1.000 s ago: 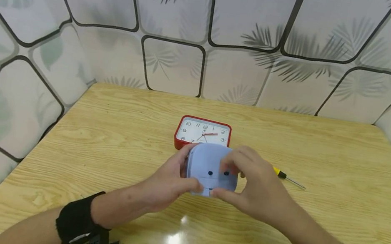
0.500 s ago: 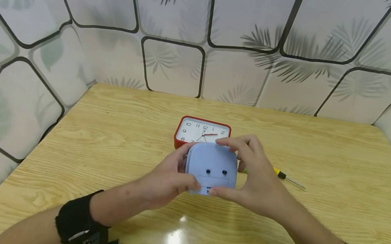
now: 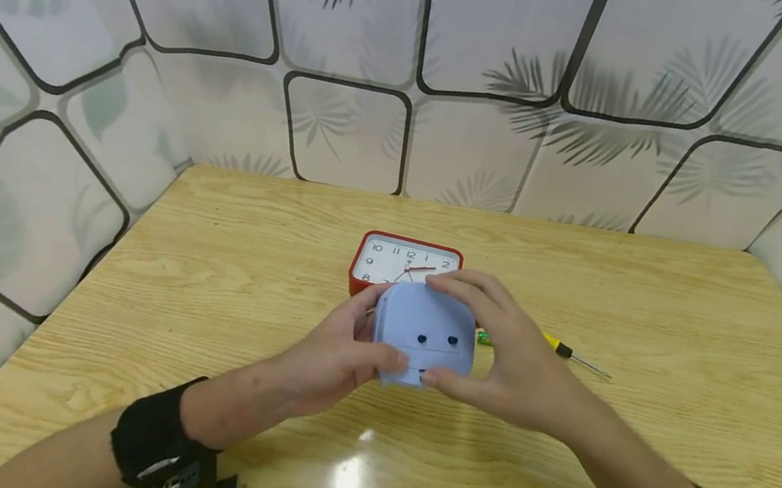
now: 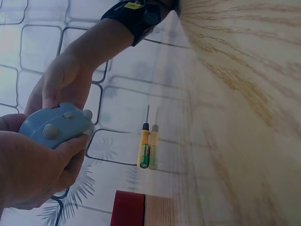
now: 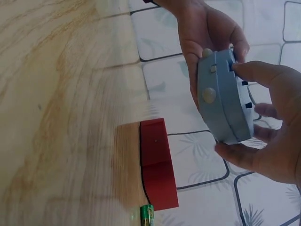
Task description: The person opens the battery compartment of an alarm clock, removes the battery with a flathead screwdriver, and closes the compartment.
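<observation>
A light blue alarm clock [image 3: 429, 313] is held up above the table, its back with two black knobs toward the head camera. My left hand [image 3: 332, 353] grips its left side, thumb on the back close to the lower edge. My right hand [image 3: 520, 369] spans the clock from top to bottom, fingers on the upper edge and thumb at a small dark notch in the battery cover. The right wrist view shows that thumb pressing by the notch and the clock's [image 5: 218, 101] pale round feet. The clock's dial faces away, hidden from the head view.
A red-framed rectangular clock [image 3: 405, 250] lies face up behind, partly covered by the blue one. To the right, a yellow-handled screwdriver [image 3: 561, 348] lies beside a green battery [image 3: 484, 338]. A patterned backdrop [image 3: 466, 146] rises behind the wooden table [image 3: 267, 259].
My right index finger has moved from near the knobs up to the clock's top edge, while the thumb stays at the notch. The left hand keeps its grip. The battery now shows.
</observation>
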A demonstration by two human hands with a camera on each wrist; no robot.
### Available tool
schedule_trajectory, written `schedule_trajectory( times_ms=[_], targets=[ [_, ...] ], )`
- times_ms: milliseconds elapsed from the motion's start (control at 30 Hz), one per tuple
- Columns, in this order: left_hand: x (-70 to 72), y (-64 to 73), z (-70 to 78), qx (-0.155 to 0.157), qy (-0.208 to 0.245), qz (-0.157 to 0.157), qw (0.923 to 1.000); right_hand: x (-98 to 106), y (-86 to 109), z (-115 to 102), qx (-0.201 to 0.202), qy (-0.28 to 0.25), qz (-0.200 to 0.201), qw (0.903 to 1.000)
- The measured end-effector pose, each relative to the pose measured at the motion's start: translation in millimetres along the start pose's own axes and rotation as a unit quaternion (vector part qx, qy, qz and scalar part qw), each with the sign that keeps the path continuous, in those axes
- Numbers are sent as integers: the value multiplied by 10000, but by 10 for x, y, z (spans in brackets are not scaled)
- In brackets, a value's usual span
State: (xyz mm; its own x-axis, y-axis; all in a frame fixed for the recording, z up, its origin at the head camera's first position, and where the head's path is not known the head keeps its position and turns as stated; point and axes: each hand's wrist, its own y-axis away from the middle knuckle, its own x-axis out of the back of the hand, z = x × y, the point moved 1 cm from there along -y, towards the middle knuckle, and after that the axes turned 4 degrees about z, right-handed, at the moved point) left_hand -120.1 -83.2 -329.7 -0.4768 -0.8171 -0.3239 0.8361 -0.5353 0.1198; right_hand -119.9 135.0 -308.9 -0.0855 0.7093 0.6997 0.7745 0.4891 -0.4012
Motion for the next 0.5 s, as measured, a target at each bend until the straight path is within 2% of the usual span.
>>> schedule_trajectory(
  times_ms=[167, 367, 500],
  targets=[
    [5, 20, 23, -99, 22, -122, 9999, 14, -2, 19, 551, 243, -117, 9981],
    [-32, 46, 38, -121, 73, -244, 9996, 2, 22, 34, 904, 696, -302, 9930],
    [-55, 72, 34, -174, 40, -356, 9992, -12, 26, 43, 1222, 1059, -103, 9868]
  ],
)
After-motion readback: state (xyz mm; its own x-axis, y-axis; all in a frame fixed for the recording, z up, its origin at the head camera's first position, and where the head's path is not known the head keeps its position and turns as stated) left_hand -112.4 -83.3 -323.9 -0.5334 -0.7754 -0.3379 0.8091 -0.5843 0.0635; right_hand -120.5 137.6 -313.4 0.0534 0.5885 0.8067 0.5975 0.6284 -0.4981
